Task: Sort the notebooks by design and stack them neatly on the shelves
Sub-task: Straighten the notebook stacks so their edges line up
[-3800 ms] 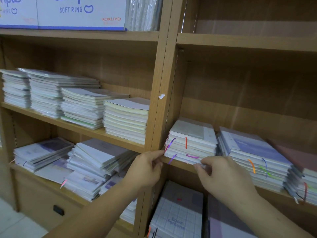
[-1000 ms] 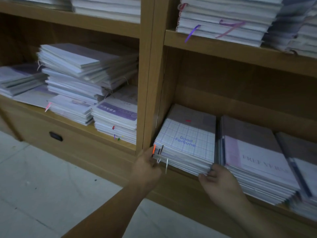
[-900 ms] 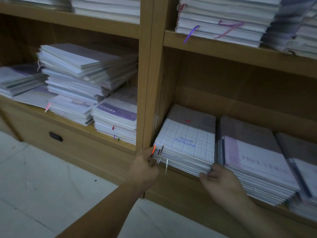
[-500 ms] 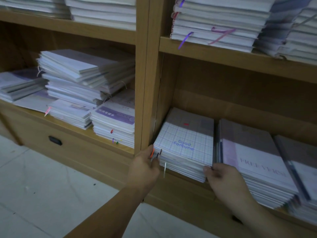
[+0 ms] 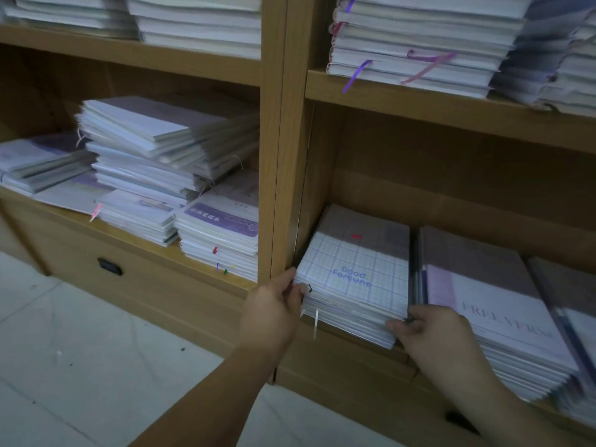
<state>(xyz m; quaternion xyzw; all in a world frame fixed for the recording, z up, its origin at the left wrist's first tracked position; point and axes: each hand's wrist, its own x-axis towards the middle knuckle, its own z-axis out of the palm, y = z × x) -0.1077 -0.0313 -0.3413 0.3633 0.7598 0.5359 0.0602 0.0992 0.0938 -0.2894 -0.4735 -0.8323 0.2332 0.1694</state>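
Observation:
A stack of grid-patterned "Good Fortune" notebooks [image 5: 354, 279] lies on the bottom right shelf [image 5: 348, 353], against the wooden upright [image 5: 280, 156]. My left hand [image 5: 274, 312] grips the stack's front left corner, where thin ribbon bookmarks hang out. My right hand [image 5: 429, 333] holds the front right corner, fingers curled under the edge. Right beside it sits a stack of lilac "FREE VERSE" notebooks [image 5: 496, 304], touching my right hand.
The shelf above holds white notebook stacks with purple ribbons [image 5: 416, 46]. The left bay carries an untidy pile [image 5: 161, 150] and a purple-labelled stack [image 5: 222, 233]. Below is a drawer front with a dark handle [image 5: 109, 267], and pale tiled floor [image 5: 80, 366].
The view dropped from the middle shelf to the bottom one. In the last second both hands closed in on the grid stack's front corners, the right hand moving up to its right corner.

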